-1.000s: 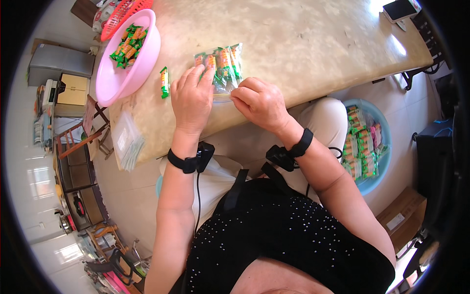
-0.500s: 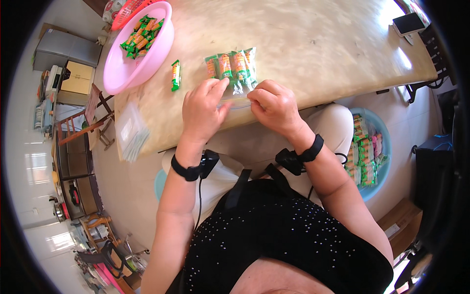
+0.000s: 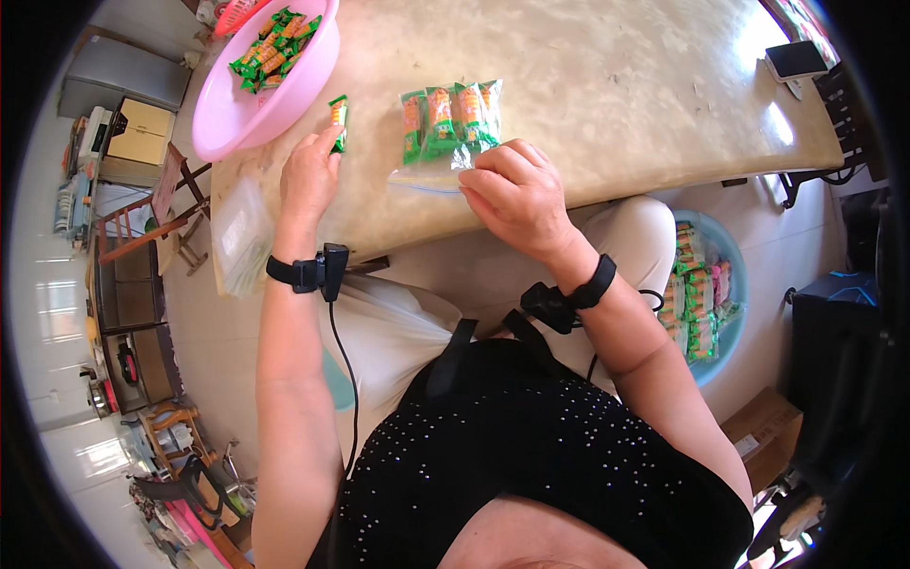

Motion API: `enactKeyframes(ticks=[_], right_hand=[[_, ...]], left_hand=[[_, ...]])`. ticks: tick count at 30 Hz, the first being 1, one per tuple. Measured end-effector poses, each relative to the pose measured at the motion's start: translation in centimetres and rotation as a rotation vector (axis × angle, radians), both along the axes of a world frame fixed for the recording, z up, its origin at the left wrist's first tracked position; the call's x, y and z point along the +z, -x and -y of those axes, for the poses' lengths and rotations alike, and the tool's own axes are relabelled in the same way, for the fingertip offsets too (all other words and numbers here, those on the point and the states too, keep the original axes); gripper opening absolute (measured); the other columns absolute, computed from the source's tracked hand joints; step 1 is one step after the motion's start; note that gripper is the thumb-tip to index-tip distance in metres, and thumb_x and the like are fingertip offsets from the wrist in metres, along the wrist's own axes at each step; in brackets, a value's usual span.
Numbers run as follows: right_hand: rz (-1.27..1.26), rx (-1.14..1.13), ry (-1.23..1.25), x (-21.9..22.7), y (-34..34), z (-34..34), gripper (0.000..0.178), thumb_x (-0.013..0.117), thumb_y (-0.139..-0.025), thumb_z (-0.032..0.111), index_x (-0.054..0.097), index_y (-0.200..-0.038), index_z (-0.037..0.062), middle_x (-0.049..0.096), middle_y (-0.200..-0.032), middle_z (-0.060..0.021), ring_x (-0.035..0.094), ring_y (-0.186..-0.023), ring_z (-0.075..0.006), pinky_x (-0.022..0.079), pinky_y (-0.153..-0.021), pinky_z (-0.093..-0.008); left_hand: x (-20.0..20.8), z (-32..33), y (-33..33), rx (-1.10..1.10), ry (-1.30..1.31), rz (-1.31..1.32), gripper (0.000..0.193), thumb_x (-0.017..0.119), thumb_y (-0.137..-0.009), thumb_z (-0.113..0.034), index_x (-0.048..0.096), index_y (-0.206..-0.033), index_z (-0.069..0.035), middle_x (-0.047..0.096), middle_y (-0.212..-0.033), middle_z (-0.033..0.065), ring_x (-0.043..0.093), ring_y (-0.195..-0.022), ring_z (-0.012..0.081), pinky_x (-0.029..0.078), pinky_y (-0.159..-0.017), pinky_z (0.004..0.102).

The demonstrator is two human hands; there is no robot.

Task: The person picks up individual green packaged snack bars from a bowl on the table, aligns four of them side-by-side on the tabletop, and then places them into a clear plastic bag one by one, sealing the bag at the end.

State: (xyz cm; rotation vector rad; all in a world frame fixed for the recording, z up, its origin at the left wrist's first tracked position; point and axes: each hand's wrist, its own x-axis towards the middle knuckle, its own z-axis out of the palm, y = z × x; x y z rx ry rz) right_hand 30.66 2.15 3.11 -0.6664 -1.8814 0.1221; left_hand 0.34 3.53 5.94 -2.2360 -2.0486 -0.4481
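A clear zip bag [image 3: 417, 176] lies on the table, with several green-and-orange wrapped snack sticks [image 3: 441, 114] side by side in it. My right hand [image 3: 519, 194] is closed, its thumb and forefinger pinching the right side of the bag near the mouth. To the left, my left hand [image 3: 311, 180] reaches to a single wrapped snack stick [image 3: 339, 111] lying on the table. Its forefinger is stretched out over the lower end of that stick; the other fingers are partly hidden.
A pink basin [image 3: 223, 128] with several more wrapped sticks stands at the far left, next to a red basket [image 3: 237, 13]. Flat clear bags [image 3: 239, 232] lie at the table's left edge. A blue tub [image 3: 735, 332] of filled bags is on the floor at right. A dark device [image 3: 794, 61] sits far right.
My left hand has let go of the bag and moved left to the single snack stick. My right hand stays at the bag's mouth. The view has shifted slightly.
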Motion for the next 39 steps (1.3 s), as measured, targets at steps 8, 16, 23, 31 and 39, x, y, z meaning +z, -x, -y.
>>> enactKeyframes(ticks=[8, 16, 23, 31, 39], right_hand=[[0.031, 0.017, -0.021, 0.2, 0.6, -0.2, 0.018, 0.077, -0.071, 0.003, 0.067, -0.083, 0.0101, 0.062, -0.082, -0.0022, 0.059, -0.074, -0.0224, 0.049, -0.065, -0.0349], [-0.01, -0.026, -0.014, 0.0, 0.8, -0.5, 0.015, 0.074, -0.073, 0.009, 0.062, -0.081, 0.0125, 0.059, -0.082, -0.0006, 0.058, -0.075, -0.0215, 0.048, -0.067, -0.036], [-0.056, 0.002, 0.012, 0.5, 1.3, -0.5, 0.013, 0.075, -0.074, 0.011, 0.064, -0.08, 0.0112, 0.059, -0.08, -0.0017, 0.058, -0.074, -0.0225, 0.049, -0.064, -0.0361], [-0.067, 0.025, 0.001, 0.8, 1.1, -0.4, 0.018, 0.079, -0.069, 0.003, 0.067, -0.081, 0.0096, 0.061, -0.077, -0.003, 0.06, -0.068, -0.0225, 0.05, -0.058, -0.0347], [-0.015, 0.051, 0.019, 0.3, 1.1, -0.1, 0.017, 0.078, -0.069, 0.008, 0.067, -0.081, 0.0106, 0.06, -0.081, -0.0023, 0.059, -0.069, -0.0216, 0.05, -0.059, -0.0344]], left_hand=[[0.1, 3.0, -0.1, -0.025, -0.103, 0.03, 0.024, 0.066, -0.085, -0.006, 0.067, -0.108, -0.013, 0.063, -0.086, 0.0107, 0.063, -0.079, 0.0325, 0.05, -0.068, 0.042], [3.7, 12.9, -5.8, -0.228, -0.355, 0.157, 0.034, 0.07, -0.075, 0.007, 0.069, -0.104, -0.01, 0.063, -0.085, 0.0092, 0.062, -0.074, 0.0269, 0.051, -0.064, 0.0357], [3.1, 14.5, -10.4, -0.424, -0.229, 0.308, 0.043, 0.073, -0.066, 0.009, 0.069, -0.102, -0.012, 0.061, -0.084, 0.006, 0.06, -0.069, 0.025, 0.049, -0.058, 0.0345], [1.4, 10.3, -11.3, -0.344, -0.326, 0.078, 0.03, 0.074, -0.072, 0.001, 0.069, -0.098, -0.013, 0.058, -0.08, 0.0033, 0.058, -0.068, 0.0234, 0.047, -0.057, 0.0366], [0.0, 7.0, -11.2, -0.248, -0.393, 0.003, 0.024, 0.07, -0.08, -0.007, 0.065, -0.103, -0.012, 0.06, -0.079, 0.0035, 0.06, -0.069, 0.0257, 0.048, -0.059, 0.0383]])
